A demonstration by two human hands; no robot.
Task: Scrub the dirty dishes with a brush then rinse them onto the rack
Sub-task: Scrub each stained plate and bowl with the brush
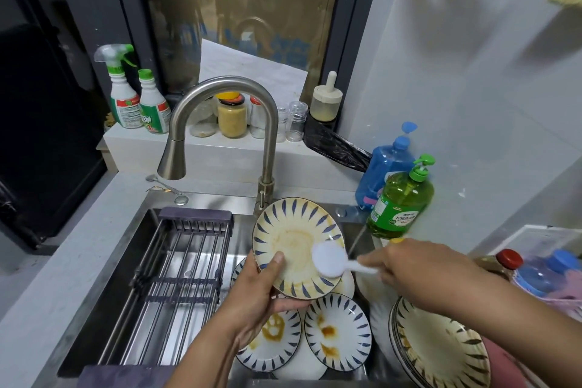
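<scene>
Plate (293, 242): round, glazed ceramic, cream face with blue dash strokes around the rim and a brown-yellow smear across the centre. Held tilted above the sink (94, 318), face toward the camera.
Left hand (255, 302): fingers closed on the plate's lower left rim, thumb pressed on the face, the rest curled behind.
Brush (330, 261): white plastic, rounded head, slim handle; head touching the plate's lower right face.
Right hand (409, 268): fingers wrapped around the brush handle.
Stained plates (337, 331): same pattern, flat in the basin beneath, orange-brown blotches.
Plate stack (441, 346): on the right edge, smeared.
Rack (179, 277): dark frame, metal bars, spanning the sink's left half.
Faucet (220, 126): brushed steel, arched.
Green soap bottle (400, 201): translucent, pump top, just beside a blue bottle (384, 173).
</scene>
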